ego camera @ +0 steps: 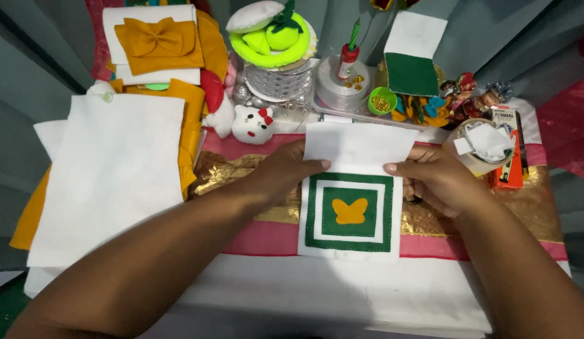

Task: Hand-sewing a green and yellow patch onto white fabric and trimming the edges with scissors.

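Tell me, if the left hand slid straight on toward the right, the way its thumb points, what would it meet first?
Probably the right hand, gripping the opposite edge of the same white felt sheet that the left hand holds; only felt lies between them.

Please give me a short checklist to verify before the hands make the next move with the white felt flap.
1. Left hand grips the white flap at its left edge: ok.
2. Right hand grips the flap's right edge: ok.
3. Green square panel lies flat on the table: ok.
4. Orange butterfly is uncovered and centred: ok.
5. Large white felt sheet lies apart from the work: ok.
6. Whether the flap is stitched to the panel: cannot tell.
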